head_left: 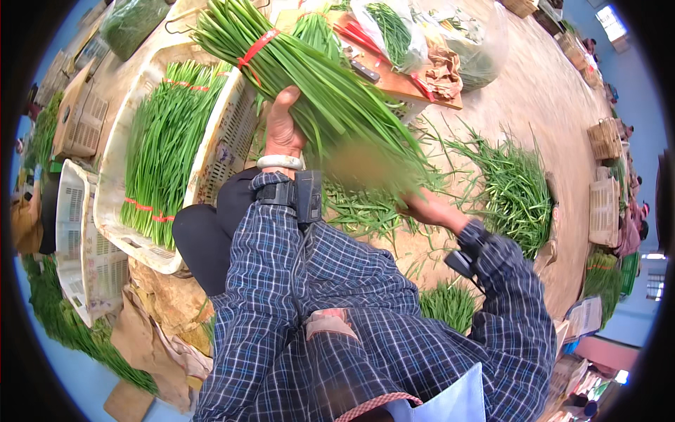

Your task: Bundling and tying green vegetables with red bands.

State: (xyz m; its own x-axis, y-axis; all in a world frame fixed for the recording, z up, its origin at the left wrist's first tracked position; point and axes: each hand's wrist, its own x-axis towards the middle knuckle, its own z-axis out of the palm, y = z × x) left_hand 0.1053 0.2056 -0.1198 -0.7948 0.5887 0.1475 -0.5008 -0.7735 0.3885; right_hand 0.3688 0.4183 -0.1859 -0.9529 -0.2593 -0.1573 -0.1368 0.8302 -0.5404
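Note:
My left hand (283,130) is wrapped round the underside of a big bunch of green chives (337,98), lifted slantwise in front of me. A red tie (258,48) circles the bunch near its upper left end. The loose lower right end fans out and is partly smeared by motion. My right hand (430,209) is beside that lower end, and its fingers are blurred among the leaves, so their grip does not show. Under the bunch, loose chive leaves (365,211) litter the floor.
At my left stands a white plastic crate (105,183) holding tied chives (172,141), with another white crate (74,239) beside it. Ahead, a wooden board (411,86) carries a knife (364,69), red ties (360,36) and bagged greens (395,35). A chive heap (512,190) lies right.

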